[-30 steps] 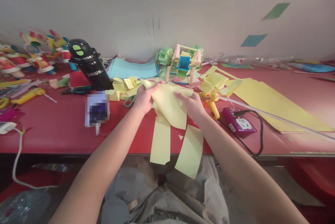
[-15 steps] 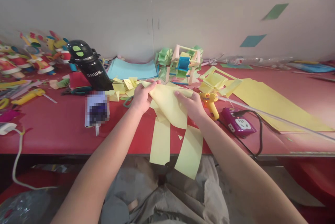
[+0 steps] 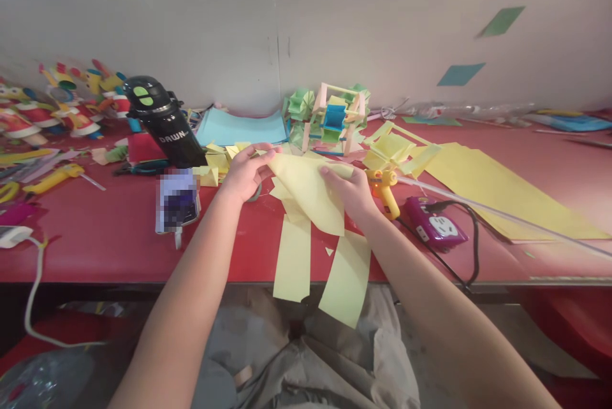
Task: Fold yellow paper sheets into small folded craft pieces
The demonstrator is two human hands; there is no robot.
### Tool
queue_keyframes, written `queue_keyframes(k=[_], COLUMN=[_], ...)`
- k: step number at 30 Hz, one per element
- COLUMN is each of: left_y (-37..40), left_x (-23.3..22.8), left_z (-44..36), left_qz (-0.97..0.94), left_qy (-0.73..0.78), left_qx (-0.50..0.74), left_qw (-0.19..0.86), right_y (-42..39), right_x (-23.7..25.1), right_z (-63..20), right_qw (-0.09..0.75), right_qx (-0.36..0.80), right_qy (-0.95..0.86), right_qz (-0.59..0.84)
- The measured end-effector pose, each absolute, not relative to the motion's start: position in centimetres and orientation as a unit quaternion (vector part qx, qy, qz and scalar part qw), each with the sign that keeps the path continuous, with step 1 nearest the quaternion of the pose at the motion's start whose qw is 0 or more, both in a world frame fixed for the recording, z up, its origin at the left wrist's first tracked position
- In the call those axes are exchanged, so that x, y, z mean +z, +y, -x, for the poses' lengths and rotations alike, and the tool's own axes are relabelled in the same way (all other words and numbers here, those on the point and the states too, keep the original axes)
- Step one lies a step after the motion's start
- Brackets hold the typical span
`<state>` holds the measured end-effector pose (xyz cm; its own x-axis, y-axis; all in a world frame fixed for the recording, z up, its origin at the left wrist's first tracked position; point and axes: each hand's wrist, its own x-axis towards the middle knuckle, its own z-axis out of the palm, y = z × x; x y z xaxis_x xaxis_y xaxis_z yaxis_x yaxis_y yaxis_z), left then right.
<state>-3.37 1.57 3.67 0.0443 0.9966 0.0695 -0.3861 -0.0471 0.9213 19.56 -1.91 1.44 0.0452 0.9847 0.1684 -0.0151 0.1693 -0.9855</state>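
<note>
A sheet of pale yellow paper [image 3: 310,192] is held up over the red table, its lower part curving down toward me. My right hand [image 3: 351,191] grips its right side, thumb on top. At its upper left corner my left hand [image 3: 248,173] pinches the paper between thumb and fingertips. Below the sheet lie two cut strips, a left yellow strip [image 3: 291,262] and a right yellow strip [image 3: 347,278], both reaching past the table's front edge. A scissors handle [image 3: 255,193] partly shows beneath my left hand.
A yellow glue gun [image 3: 384,192] and a purple power socket [image 3: 436,224] lie right of my hands. Large yellow sheets [image 3: 497,192] spread farther right. A black bottle [image 3: 165,122] and a phone [image 3: 178,200] are at left. Paper models [image 3: 335,117] stand behind.
My left hand has shifted left and its fingers have moved out to the sheet's upper left corner. My right hand stays nearly in place on the paper.
</note>
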Motion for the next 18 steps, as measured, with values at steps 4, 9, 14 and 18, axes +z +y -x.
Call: queue_keyframes(k=[4,9,14,18], left_y=[1.6,1.52,1.42,1.23], left_x=[3.71,3.82,4.09,4.37], left_z=[4.05,4.2,4.29,4.29], left_qz=[-0.445,-0.452,-0.452,-0.451], left_qy=[0.37,0.374,0.38,0.379], left_qx=[0.578,0.581,0.585,0.584], left_qw=[0.576,0.564,0.556,0.559], right_y=[-1.8,-1.75,-1.75,-1.81], right_x=[1.37,1.21,1.18,1.34], right_z=[-19.67,-19.73,-19.75,-19.74], right_qw=[0.555,0.552,0.548,0.547], right_qx=[0.448,0.453,0.455,0.448], right_qy=[-0.532,-0.529,-0.525,-0.527], right_qz=[0.456,0.46,0.465,0.471])
